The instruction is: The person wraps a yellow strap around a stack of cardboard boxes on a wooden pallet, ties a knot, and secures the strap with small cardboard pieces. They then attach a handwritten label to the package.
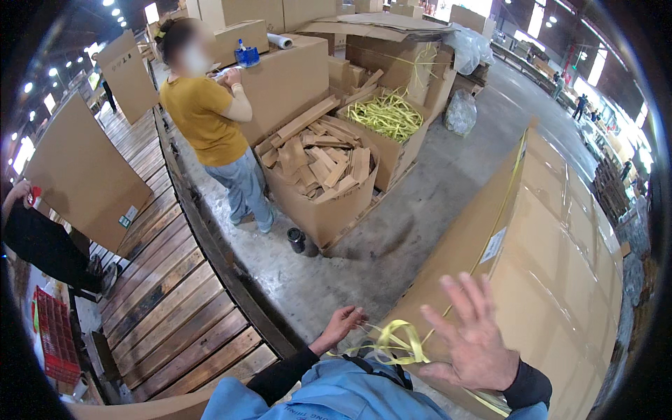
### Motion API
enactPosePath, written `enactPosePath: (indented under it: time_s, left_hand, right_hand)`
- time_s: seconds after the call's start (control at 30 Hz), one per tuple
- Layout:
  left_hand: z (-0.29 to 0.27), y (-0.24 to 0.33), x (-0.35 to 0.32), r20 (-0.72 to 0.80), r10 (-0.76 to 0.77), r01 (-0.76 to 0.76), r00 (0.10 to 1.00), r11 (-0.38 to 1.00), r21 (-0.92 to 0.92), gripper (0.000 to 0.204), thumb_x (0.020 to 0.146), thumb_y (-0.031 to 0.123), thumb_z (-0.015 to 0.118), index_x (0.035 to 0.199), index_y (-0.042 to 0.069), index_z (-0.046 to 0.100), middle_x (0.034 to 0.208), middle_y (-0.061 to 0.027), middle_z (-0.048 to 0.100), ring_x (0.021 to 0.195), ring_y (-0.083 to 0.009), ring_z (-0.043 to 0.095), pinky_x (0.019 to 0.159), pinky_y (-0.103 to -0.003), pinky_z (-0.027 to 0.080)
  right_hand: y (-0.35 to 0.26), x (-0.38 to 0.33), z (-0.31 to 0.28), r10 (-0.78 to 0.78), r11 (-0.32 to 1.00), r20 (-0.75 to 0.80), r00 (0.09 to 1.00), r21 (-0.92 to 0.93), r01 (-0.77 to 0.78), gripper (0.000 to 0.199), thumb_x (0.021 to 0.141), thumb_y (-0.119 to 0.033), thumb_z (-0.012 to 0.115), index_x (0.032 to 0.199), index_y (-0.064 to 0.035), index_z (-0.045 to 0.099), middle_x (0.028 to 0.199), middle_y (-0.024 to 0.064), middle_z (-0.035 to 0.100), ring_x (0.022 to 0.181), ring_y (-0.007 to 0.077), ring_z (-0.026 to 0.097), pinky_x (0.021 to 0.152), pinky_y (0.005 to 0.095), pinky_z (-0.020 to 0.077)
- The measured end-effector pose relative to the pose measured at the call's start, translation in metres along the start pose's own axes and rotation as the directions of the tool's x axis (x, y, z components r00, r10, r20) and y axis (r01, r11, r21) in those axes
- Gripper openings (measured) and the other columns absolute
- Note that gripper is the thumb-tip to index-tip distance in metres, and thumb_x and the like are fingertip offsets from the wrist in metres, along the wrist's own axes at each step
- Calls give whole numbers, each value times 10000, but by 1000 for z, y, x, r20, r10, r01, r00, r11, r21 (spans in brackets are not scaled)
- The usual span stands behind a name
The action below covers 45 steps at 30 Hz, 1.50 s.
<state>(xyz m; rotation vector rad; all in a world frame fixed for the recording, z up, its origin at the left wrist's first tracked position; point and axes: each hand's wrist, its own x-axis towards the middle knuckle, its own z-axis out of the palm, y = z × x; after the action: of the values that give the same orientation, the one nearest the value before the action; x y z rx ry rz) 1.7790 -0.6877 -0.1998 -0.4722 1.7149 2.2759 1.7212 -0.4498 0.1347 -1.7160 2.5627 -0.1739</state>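
My right hand (472, 343) is raised with its fingers spread, nothing in it, above the near side of a large brown carton (560, 238). A loose loop of yellow packing strap (397, 339) hangs between my two hands, in front of my blue shirt. My left hand (341, 327) is at the left of this loop, fingers loosely bent and pointing right, with no clear grip on the strap. Another yellow strap runs along the carton's left face, past a white label (493, 245).
Left is a wooden slat conveyor (182, 301) with an upright cardboard panel (84, 175) and a person in black beside it. A person in a yellow shirt (203, 115) stands ahead, near bins of cardboard scraps (322, 210) and yellow strap scraps (385, 115). A black bottle (296, 240) stands on the floor.
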Motion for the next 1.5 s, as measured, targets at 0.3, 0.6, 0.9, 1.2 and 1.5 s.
enactPosePath:
  time_s: [0.3,0.6,0.9,1.2,1.5]
  left_hand:
    - [-34,-11,18,15,6,-5,1000,995,-96,340,1053,321,535,1095,0,637,1095,-136,726,915,-180,703,785,-299,556]
    - [-31,1,21,64,-68,71,996,997,-41,375,1028,368,575,1050,1,648,1042,-137,740,881,-168,703,771,-291,546]
    - [-35,2,34,73,-125,126,990,992,-15,346,1029,363,574,1022,24,637,1035,-126,743,866,-179,705,753,-295,536]
    - [-29,15,45,0,-99,99,995,994,43,360,1029,369,561,1041,21,653,1059,-112,742,872,-175,695,756,-321,535]
    - [20,-1,46,49,-95,85,994,981,173,371,1026,376,569,1015,22,678,956,-68,726,819,-115,638,705,-280,504]
  right_hand:
    - [-2,36,36,153,984,111,982,76,-161,821,959,-628,475,1501,-18,385,1481,320,390,1412,512,318,1150,672,193]
    - [0,32,58,421,905,116,899,-118,-409,811,952,-585,511,1490,8,386,1494,316,374,1455,471,267,1172,657,171]
    - [13,28,15,471,865,-207,857,-80,-495,821,946,-606,521,1496,-11,385,1528,305,316,1456,479,242,1173,659,156]
    - [38,29,57,362,929,-94,928,-53,-367,732,969,-582,491,1430,-13,482,1446,291,450,1387,464,379,1135,662,253]
    - [55,33,73,-23,994,211,977,-97,44,632,925,-430,572,1392,-7,523,1321,268,565,1248,433,535,1078,711,278]
